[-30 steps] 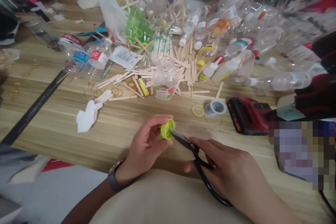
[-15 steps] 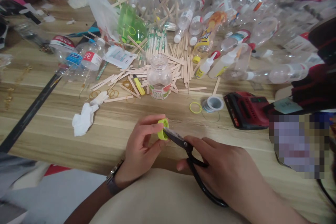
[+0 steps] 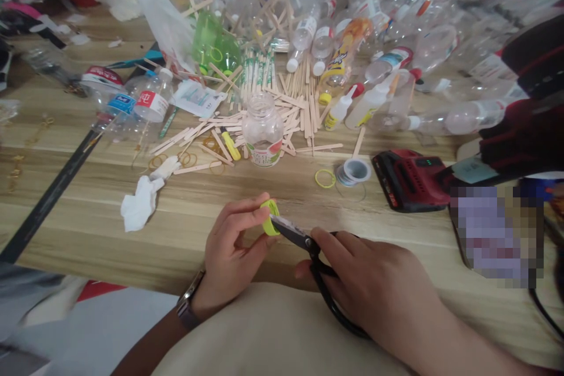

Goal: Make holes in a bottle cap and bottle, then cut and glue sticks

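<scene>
Cap (image 3: pixel 267 227) since turned slightly — left hand (image 3: pixel 231 247) pinching it, right hand (image 3: pixel 374 276) curled round scissors (image 3: pixel 298 237).

So our desk (image 3: pixel 189 197) is wood-grain and packed. Using the clear jar (image 3: pixel 263 150) as dial centre, we've got wooden sticks (image 3: pixel 304 117) strewn from 9 through 12 to 3, bottles (image 3: pixel 390 64) piled at 2, a red-and-black cordless tool (image 3: pixel 409 179) at 3, a grey spool (image 3: pixel 346 174) and yellow-green ring (image 3: pixel 316 178) near 4, crumpled tissue (image 3: pixel 141 202) at 8.
</scene>
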Demonstrator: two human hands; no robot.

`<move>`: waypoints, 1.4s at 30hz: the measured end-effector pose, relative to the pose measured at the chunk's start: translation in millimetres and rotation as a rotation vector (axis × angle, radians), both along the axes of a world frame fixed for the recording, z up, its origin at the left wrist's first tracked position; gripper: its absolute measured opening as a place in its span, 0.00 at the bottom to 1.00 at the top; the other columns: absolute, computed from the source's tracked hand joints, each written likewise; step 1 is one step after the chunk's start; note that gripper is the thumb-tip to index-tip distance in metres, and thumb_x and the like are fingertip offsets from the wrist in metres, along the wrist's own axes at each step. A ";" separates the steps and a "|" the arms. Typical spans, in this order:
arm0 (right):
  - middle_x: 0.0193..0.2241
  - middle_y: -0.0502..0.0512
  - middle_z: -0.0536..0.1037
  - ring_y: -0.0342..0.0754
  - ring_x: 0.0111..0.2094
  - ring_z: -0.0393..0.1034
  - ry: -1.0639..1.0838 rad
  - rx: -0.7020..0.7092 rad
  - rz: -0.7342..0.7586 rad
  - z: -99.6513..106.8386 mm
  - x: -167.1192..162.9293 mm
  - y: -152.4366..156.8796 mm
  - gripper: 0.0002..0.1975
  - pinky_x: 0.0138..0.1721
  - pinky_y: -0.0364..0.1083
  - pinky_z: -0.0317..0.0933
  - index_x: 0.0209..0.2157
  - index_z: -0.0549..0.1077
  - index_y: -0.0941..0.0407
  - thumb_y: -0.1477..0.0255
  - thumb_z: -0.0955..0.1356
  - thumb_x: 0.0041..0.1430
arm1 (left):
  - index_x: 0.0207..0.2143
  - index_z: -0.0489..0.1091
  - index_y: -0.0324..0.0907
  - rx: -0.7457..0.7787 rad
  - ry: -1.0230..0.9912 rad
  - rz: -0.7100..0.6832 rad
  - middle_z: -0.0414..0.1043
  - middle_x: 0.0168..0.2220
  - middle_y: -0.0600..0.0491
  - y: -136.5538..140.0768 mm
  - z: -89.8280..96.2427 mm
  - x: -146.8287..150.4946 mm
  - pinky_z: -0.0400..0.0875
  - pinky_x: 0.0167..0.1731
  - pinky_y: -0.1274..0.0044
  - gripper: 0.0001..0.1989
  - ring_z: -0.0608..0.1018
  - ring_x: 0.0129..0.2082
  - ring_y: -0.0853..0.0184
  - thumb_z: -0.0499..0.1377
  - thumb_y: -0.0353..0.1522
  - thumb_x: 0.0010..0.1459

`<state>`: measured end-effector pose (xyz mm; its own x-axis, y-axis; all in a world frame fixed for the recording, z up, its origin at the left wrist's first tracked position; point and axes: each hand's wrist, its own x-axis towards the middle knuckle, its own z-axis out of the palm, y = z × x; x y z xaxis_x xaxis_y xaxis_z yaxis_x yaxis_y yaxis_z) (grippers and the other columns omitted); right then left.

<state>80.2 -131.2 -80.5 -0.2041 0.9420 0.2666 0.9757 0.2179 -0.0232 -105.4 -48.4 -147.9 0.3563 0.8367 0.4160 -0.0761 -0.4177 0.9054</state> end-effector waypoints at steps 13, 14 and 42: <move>0.26 0.53 0.76 0.46 0.24 0.73 0.128 -0.051 0.050 5.6 19.5 -5.4 0.24 0.20 0.45 0.57 0.40 0.72 0.56 0.55 0.54 0.70 | 0.48 0.72 0.49 -0.540 -0.303 -0.260 0.80 0.45 0.50 4.2 15.5 6.8 0.77 0.42 0.72 0.20 0.82 0.37 0.67 0.69 0.33 0.52; 0.28 0.53 0.76 0.47 0.25 0.73 0.152 -0.066 0.037 6.5 20.7 -5.6 0.24 0.21 0.45 0.58 0.41 0.72 0.56 0.53 0.55 0.69 | 0.48 0.72 0.48 -0.541 -0.305 -0.245 0.79 0.45 0.49 3.9 15.1 7.3 0.77 0.42 0.72 0.20 0.82 0.37 0.66 0.69 0.34 0.52; 0.18 0.48 0.72 0.47 0.13 0.66 0.064 -0.044 -0.009 -1.8 7.9 -6.5 0.27 0.19 0.45 0.39 0.32 0.73 0.54 0.54 0.53 0.70 | 0.52 0.69 0.47 -0.390 -0.098 -0.167 0.77 0.49 0.49 -9.2 20.5 7.5 0.73 0.47 0.77 0.18 0.79 0.48 0.67 0.64 0.34 0.59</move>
